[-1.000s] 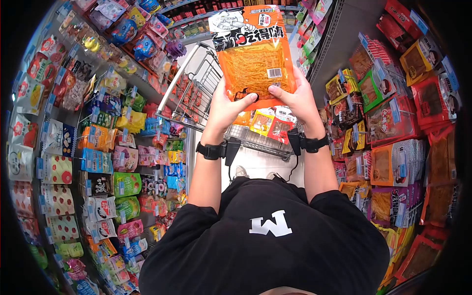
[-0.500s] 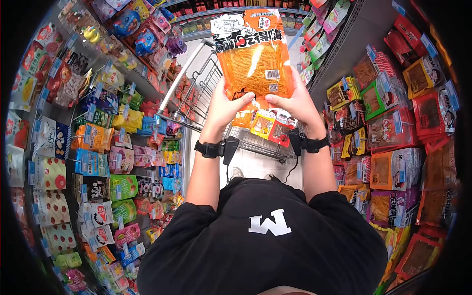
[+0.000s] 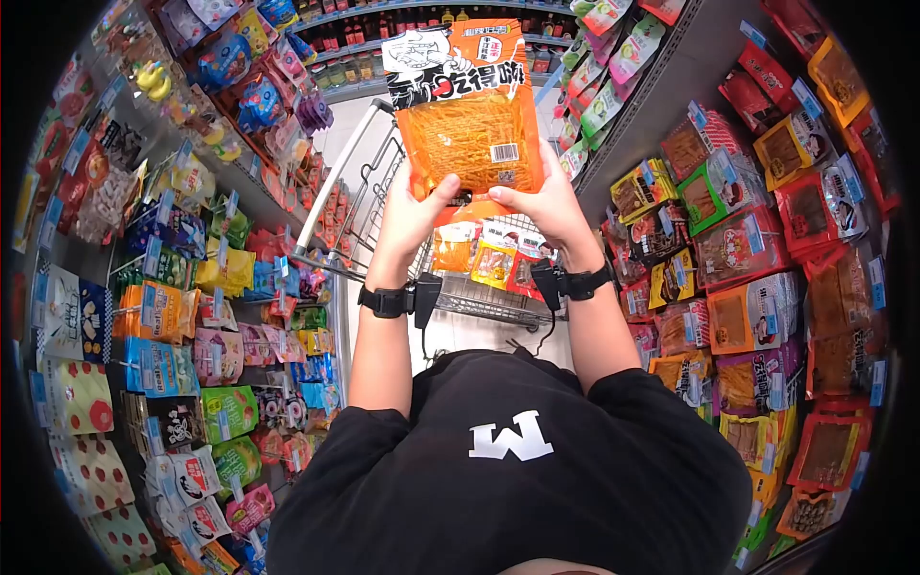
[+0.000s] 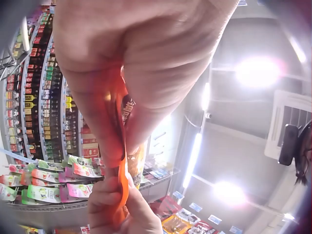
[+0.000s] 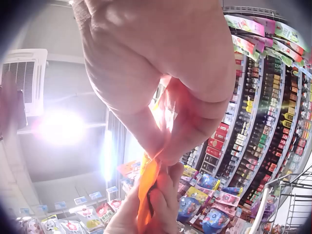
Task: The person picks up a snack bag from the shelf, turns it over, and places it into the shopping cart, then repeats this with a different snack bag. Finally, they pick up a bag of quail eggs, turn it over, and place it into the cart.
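In the head view an orange snack bag [image 3: 458, 125] with a black-and-white printed top and a clear window is held up in front of the body. My left hand [image 3: 412, 216] grips its lower left edge, thumb across the front. On the lower right edge my right hand [image 3: 551, 211] pinches it the same way, fingers behind the bag. Both wrist views look along the bag's thin orange edge, with the left hand [image 4: 141, 58] and the right hand [image 5: 156, 58] each clasping it between thumb and fingers.
A shopping cart [image 3: 331, 182] stands beyond the hands, with several snack packs [image 3: 494, 264] in it below the bag. Shelves of hanging packets [image 3: 230, 412] line the left, and more snack bags [image 3: 752, 311] hang on the right. Shelves of bottles [image 3: 355, 38] close the far end.
The bag and both hands have shifted slightly left and down in the head view, and the shelves have shifted with the head's turn. Both hands keep their hold on the bag.
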A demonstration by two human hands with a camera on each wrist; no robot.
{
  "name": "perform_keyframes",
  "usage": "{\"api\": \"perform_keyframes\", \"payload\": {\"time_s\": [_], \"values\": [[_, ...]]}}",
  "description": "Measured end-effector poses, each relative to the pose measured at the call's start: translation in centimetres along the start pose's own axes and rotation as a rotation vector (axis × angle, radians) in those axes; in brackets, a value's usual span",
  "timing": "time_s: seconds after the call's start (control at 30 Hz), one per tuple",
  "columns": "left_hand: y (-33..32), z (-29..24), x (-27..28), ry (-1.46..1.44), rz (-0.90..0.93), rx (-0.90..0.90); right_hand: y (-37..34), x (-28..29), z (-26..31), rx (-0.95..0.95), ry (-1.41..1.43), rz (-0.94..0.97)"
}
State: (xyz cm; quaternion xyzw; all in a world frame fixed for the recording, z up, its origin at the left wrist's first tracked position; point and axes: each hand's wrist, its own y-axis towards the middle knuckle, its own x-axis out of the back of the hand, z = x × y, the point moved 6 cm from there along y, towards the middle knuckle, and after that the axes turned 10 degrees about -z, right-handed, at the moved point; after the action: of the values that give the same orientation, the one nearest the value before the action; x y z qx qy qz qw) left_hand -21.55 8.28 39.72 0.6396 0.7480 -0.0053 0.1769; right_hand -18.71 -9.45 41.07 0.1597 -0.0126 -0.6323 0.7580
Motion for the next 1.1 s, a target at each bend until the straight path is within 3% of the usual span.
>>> {"api": "perform_keyframes", "payload": {"time_s": [0.23, 0.3, 0.33, 0.37, 0.43, 0.47, 0.5, 0.57, 0.6, 0.63, 0.67, 0.7, 0.73, 0.77, 0.87, 0.9, 1.0, 1.1], "values": [[0.7, 1.7, 1.8, -0.026, 0.001, 0.006, -0.1, -0.4, -2.5, 0.025, -0.162, -0.017], [1.1, 1.8, 1.6, 0.082, -0.02, -0.059, 0.0, 1.5, -3.0, 0.011, -0.557, -0.267], [1.5, 3.0, 1.6, 0.059, -0.017, -0.089, 0.1, 1.6, -3.0, 0.08, -0.563, -0.308], [1.6, 4.0, 1.4, 0.058, -0.012, -0.083, 0.2, 1.6, -3.5, 0.074, -0.566, -0.313], [1.8, 5.2, 0.7, -0.096, -0.001, 0.01, 0.4, 0.3, -3.5, 0.275, -0.832, -0.19], [1.6, 6.1, 0.4, -0.093, 0.05, 0.105, 0.2, -0.4, -3.6, 0.367, -0.804, -0.239], [1.4, 6.8, -0.2, -0.192, 0.083, 0.173, 0.3, -0.8, -4.2, 0.317, -0.793, -0.209], [1.3, 7.4, -0.9, -0.071, 0.158, 0.013, 0.7, -0.4, -7.9, 0.108, -0.621, -0.195], [0.8, 7.0, -1.3, 0.052, 0.236, 0.044, 0.7, -0.5, -8.0, 0.094, -0.615, -0.202], [0.9, 7.8, -1.2, 0.06, 0.241, 0.058, 0.8, -0.7, -8.5, 0.01, -0.424, -0.164], [1.2, 8.6, -1.1, 0.06, 0.249, 0.017, 1.1, -1.0, -8.7, -0.068, -0.231, -0.125], [1.5, 8.4, -1.3, 0.061, 0.257, -0.026, 1.4, -1.0, -8.6, -0.074, -0.222, -0.129], [1.5, 8.8, -1.3, 0.0, 0.267, 0.126, 1.8, -0.8, -8.6, -0.087, -0.135, -0.138], [1.8, 9.1, -1.3, 0.009, 0.266, 0.135, 2.0, -0.6, -8.8, -0.103, -0.047, -0.147], [3.6, 9.9, -1.1, 0.291, 0.309, -0.08, 3.0, 1.3, -11.5, -0.345, 0.32, -0.163], [4.1, 10.3, -0.8, 0.301, 0.311, -0.078, 3.4, 1.7, -11.7, -0.409, 0.411, -0.199], [6.4, 12.0, 1.0, 0.21, 0.091, -0.005, 4.5, 2.5, -12.3, -0.43, 0.51, -0.191], [8.5, 13.0, 3.5, 0.434, -0.175, -0.029, 4.8, 2.9, -12.7, -0.489, 0.572, -0.144]]}}
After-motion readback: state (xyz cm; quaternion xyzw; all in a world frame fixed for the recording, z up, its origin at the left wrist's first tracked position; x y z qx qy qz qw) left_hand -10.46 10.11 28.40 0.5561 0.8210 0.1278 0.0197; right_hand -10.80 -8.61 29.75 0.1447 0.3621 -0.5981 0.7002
